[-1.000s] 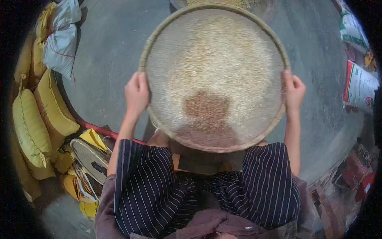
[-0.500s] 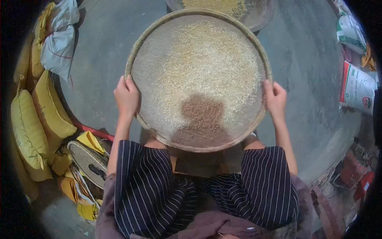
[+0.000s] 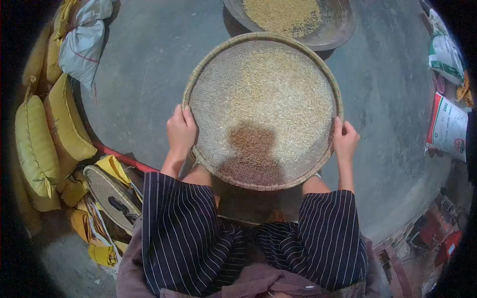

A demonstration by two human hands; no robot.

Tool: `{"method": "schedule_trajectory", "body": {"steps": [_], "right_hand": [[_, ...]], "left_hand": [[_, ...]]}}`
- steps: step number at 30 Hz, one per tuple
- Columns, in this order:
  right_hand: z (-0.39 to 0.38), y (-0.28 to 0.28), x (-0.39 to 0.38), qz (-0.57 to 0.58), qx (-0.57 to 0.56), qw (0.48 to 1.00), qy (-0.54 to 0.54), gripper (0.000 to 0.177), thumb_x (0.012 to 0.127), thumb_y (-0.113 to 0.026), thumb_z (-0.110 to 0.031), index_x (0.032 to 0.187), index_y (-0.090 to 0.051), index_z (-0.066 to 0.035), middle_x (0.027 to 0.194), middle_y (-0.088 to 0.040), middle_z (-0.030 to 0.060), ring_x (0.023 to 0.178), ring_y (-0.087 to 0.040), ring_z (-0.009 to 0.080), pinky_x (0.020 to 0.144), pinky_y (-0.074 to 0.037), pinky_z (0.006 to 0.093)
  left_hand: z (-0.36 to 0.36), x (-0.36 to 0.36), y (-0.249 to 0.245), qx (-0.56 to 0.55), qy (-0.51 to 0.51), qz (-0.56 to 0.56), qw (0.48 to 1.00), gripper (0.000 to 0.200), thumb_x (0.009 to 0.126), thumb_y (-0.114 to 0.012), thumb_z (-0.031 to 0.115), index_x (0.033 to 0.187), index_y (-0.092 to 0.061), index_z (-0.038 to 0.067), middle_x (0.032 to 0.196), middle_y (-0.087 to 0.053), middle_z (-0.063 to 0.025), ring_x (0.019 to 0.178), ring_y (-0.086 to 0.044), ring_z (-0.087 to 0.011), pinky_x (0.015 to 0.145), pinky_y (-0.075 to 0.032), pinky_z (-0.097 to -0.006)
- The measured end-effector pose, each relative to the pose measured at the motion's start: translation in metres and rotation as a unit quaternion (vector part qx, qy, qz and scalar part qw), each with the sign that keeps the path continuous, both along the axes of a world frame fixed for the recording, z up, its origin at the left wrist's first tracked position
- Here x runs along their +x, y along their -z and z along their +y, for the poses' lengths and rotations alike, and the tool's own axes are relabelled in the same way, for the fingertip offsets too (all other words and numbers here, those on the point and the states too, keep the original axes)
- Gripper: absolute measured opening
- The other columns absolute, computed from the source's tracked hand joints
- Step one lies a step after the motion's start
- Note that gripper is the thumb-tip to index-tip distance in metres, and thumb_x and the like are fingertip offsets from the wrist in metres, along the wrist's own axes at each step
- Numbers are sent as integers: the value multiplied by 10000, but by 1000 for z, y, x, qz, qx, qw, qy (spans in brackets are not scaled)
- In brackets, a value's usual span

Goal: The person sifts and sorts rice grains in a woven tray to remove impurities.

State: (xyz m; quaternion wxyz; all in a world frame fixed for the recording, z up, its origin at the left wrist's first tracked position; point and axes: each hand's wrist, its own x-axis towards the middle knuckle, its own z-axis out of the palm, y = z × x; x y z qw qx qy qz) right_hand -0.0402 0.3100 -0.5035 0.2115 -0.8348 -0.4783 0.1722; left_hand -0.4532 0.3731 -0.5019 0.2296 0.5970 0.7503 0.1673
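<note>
Between my hands is a round woven winnowing tray point(image 3: 211, 79) with a raised rim, held over my knees. My left hand point(image 3: 181, 130) grips its left rim, thumb on the inner side. On the opposite rim, my right hand point(image 3: 346, 141) is closed in the same way. Pale unhusked grain point(image 3: 283, 87) lies spread across the tray, thickest in the middle and right. A dark shadow falls over the grain near me. The undersides of the tray and most of my curled fingers are hidden.
Beyond the tray, a wide shallow basin point(image 3: 340, 27) holds more yellowish grain. Full yellow sacks point(image 3: 37, 144) and a tied white sack point(image 3: 82, 54) line the left. A smaller woven tray point(image 3: 112, 196) leans beside my left leg. Printed bags point(image 3: 448, 124) stand at the right.
The tray appears smaller and lower in view, with its left rim and my left hand shifted right. More of the far basin shows now. Both hands keep their grip.
</note>
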Motion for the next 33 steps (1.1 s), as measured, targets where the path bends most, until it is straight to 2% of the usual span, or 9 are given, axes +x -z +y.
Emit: {"method": "schedule_trajectory", "body": {"steps": [5, 7, 10, 13, 17, 22, 24, 28, 33], "right_hand": [[-1, -4, -2, -25, -8, 1000, -15, 501, 902, -609, -353, 613, -449, 23, 504, -423, 150, 450, -384, 267, 475, -329, 405], [1, -6, -3, -40, -34, 998, -22, 496, 903, -605, -347, 613, -460, 27, 513, -442, 160, 454, -421, 289, 485, -343, 419], [5, -6, -10, -80, -46, 996, -9, 419, 904, -595, -319, 660, -529, 15, 606, -536, 162, 538, -511, 325, 538, -394, 437], [12, -11, -22, -96, 44, 994, 16, 309, 908, -580, -287, 771, -605, -12, 753, -613, 150, 653, -574, 330, 601, -437, 430], [16, -8, -21, -68, 63, 996, 6, 240, 917, -559, -248, 890, -625, -19, 843, -631, 146, 719, -592, 342, 642, -456, 417], [16, 4, -22, -86, 73, 993, -26, 249, 921, -548, -237, 911, -605, 6, 840, -622, 171, 744, -599, 365, 653, -458, 434], [17, 2, -25, -58, -12, 998, 1, 267, 925, -540, -247, 889, -582, 14, 840, -613, 198, 755, -592, 392, 657, -452, 454], [15, 13, -23, -59, 59, 997, -3, 277, 928, -533, -252, 858, -561, 14, 828, -600, 216, 749, -578, 411, 650, -442, 466], [16, 10, -23, -45, 54, 998, -7, 290, 933, -523, -262, 856, -550, 17, 825, -592, 228, 748, -569, 426, 652, -431, 481]], "left_hand": [[13, -1, -32, -122, 84, 123, 981, 241, 928, -524, 244, 923, -578, 9, 785, -624, -233, 739, -611, -427, 655, -472, -495], [12, 10, -40, 40, 102, 140, 984, 301, 887, -588, 230, 1108, -561, 28, 1001, -624, -204, 929, -602, -390, 778, -492, -449], [21, 31, -47, 99, 181, 74, 976, 501, 830, -660, 202, 1264, -481, 28, 1160, -549, -191, 1078, -539, -374, 878, -470, -416], [26, 63, -39, 10, 256, -69, 964, 619, 763, -759, 216, 1295, -488, 55, 1170, -552, -171, 1099, -548, -346, 925, -464, -404], [32, 79, -25, -16, 268, -70, 961, 704, 708, -805, 234, 1305, -477, 57, 1175, -544, -163, 1106, -547, -340, 943, -461, -394], [42, 81, -16, -19, 273, -121, 954, 547, 741, -743, 91, 1231, -526, -23, 1127, -551, -192, 1007, -580, -359, 860, -485, -399], [44, 82, -10, -12, 261, -137, 955, 466, 754, -728, 83, 1179, -567, -20, 1083, -572, -183, 957, -596, -350, 831, -491, -399], [51, 81, -2, 54, 275, -123, 952, 278, 789, -686, 64, 1055, -645, -7, 964, -618, -151, 860, -621, -317, 770, -498, -394], [54, 87, 0, 83, 270, -104, 954, 280, 770, -738, 104, 1024, -669, 10, 896, -636, -111, 796, -649, -258, 717, -528, -336]]}}
